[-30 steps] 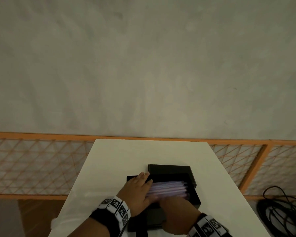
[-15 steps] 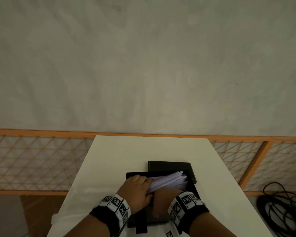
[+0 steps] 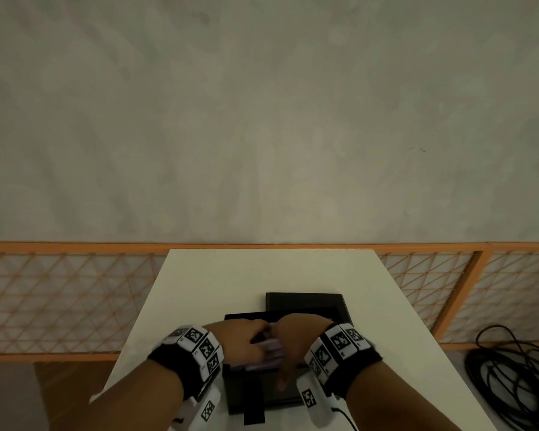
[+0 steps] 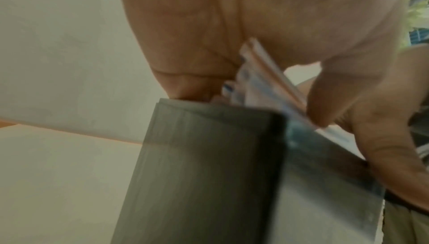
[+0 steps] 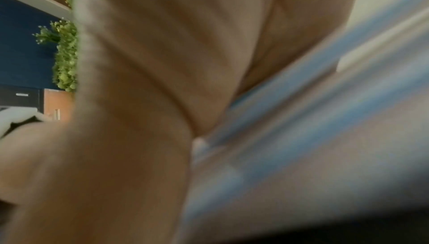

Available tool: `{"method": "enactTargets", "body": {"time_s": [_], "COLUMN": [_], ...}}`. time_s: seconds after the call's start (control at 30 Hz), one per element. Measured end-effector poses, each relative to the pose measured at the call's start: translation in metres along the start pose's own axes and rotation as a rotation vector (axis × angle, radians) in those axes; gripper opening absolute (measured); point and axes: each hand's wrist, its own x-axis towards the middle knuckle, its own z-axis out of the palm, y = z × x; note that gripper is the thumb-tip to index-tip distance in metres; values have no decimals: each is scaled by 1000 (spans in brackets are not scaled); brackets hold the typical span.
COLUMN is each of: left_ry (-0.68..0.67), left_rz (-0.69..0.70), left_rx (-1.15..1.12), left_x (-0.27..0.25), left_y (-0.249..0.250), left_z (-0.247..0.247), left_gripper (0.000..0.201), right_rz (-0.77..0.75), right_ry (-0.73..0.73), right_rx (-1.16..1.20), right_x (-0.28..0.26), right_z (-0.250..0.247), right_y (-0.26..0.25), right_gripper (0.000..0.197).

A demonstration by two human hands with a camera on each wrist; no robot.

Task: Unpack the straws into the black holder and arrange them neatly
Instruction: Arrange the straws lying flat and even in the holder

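The black holder (image 3: 255,391) stands on the white table (image 3: 218,284), near its front edge. A bundle of pale, blue-striped straws (image 3: 273,349) is held over the holder between both hands, which hide most of it. My left hand (image 3: 252,340) grips the bundle's left part. In the left wrist view its thumb (image 4: 329,101) presses the straws (image 4: 262,81) against the palm, just above the holder's wall (image 4: 209,156). My right hand (image 3: 290,346) closes on the right part. In the right wrist view the blurred straws (image 5: 301,101) lie across its palm.
A flat black lid (image 3: 305,301) lies right behind the holder. A short black strip (image 3: 254,412) sticks out at the holder's front. An orange mesh fence (image 3: 75,293) runs behind the table. Black cables (image 3: 511,377) lie coiled on the floor to the right.
The straws lay flat in the holder under both hands. The hands then gathered them, tilted the bundle up and now grip it from both sides, with the right wrist swung up over the holder.
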Motion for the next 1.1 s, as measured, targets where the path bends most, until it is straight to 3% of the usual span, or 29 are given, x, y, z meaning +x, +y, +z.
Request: {"method": "enactTargets", "body": {"time_s": [0.1, 0.17, 0.23, 0.3, 0.33, 0.4, 0.47, 0.6, 0.7, 0.73, 0.8, 0.87, 0.97, 1.1], "left_ry": [6, 60, 204, 433, 494, 416, 259, 330, 424, 411, 383, 418, 428, 410], "left_rz": [20, 41, 23, -102, -195, -342, -410, -396, -365, -379, -423, -419, -410, -432], "left_rx": [44, 31, -15, -62, -103, -190, -178, -160, -134, -132, -158, -166, -171, -189], "left_x": [1, -1, -6, -14, -20, -27, -27, -31, -40, -40, -40, -38, -39, -35], "left_y": [5, 4, -1, -9, -11, -12, -7, -5, -1, -2, -1, -2, -2, -1], "left_z": [-3, -6, -4, 2, 8, 25, 37, 42, 46, 47, 47, 49, 55, 56], "left_gripper": [44, 41, 40, 47, 52, 61, 71, 75, 79, 79, 78, 77, 78, 74], "right_rz": [-17, -13, 72, 310, 440, 561, 537, 556, 530, 514, 511, 529, 550, 561], "right_ry": [40, 161, 459, 804, 856, 666, 549, 694, 1000, 1033, 969, 895, 895, 833], "right_rx": [35, 117, 334, 548, 609, 710, 748, 701, 740, 700, 718, 845, 895, 854], "right_x": [0, -8, -21, -38, -46, -53, -51, -60, -58, -58, -56, -59, -64, -58], "right_z": [2, 7, 18, 38, 48, 68, 82, 89, 98, 102, 108, 103, 102, 104], "right_y": [1, 5, 22, 48, 58, 69, 69, 59, 49, 45, 41, 37, 32, 38], "right_gripper": [64, 52, 44, 45, 42, 35, 29, 26, 33, 36, 41, 65, 36, 37]}}
